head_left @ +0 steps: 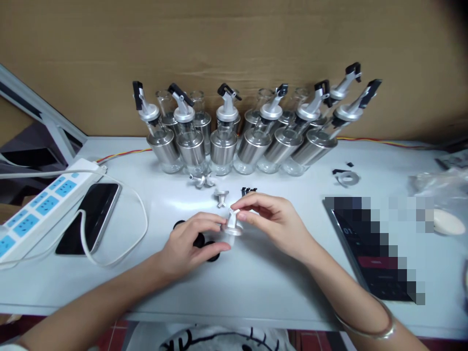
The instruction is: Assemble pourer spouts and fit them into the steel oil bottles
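Both hands meet over the middle of the white table [256,282]. My left hand [188,243] and my right hand [276,219] pinch one silver pourer cap [233,225] between them, its spout end toward the right fingers. Black round rubber pieces [204,243] lie partly hidden under my left hand. Loose silver spouts [221,197] and small black clips [248,190] lie just beyond the hands. A row of several glass-and-steel dispenser bottles [223,146] with pourer tops stands at the back.
A white and blue power strip [40,207] and a phone [93,214] with a white cable lie at the left. A dark blurred-out device [380,263] sits at the right, a silver ring [348,178] and a plastic bag [438,185] beyond it. A cardboard wall [234,44] backs the table.
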Demonstrator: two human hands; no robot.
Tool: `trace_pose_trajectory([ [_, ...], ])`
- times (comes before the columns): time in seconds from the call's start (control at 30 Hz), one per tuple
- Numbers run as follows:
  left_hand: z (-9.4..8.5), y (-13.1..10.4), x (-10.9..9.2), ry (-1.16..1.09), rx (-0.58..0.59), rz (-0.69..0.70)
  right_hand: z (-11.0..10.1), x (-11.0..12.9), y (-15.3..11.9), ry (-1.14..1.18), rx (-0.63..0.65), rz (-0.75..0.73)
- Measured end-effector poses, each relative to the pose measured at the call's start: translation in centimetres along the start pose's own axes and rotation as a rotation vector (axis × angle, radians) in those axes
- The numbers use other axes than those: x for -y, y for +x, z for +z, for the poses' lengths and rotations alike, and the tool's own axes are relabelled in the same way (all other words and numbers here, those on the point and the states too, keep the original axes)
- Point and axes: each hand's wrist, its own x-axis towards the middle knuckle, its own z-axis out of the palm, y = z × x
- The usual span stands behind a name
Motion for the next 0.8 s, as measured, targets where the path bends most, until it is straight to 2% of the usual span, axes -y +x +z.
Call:
trace_pose_trajectory([
  [0.13, 0.3, -0.2, 0.4, 0.093, 0.107, 0.058, 0.5, -0.2, -0.1, -0.011, 0.022, 0.025],
  [0.23, 0.2, -0.2, 0.5, 0.125, 0.131, 0.071, 0.6, -0.4, 0.1, 0.039, 0.033, 0.074],
  [0.4, 0.1, -0.4, 0.5, 0.159, 0.158, 0.018, 0.4, -0.9, 0.5, 0.276, -0.038, 0.306],
  [0.5, 0.1, -0.5, 0.4, 0.156, 0.153, 0.005, 0.5, -1.4, 0.7, 0.371, 0.007, 0.391],
  [0.67, 0.1, -0.6, 0.4, 0.176, 0.149, 0.025, 1.0, -1.6, 0.7, 0.459, 0.161, 0.366],
  [0.8, 0.1, -0.7, 0.3, 0.198, 0.154, 0.019, 0.7, -1.2, 0.6, 0.269, 0.160, 0.253],
])
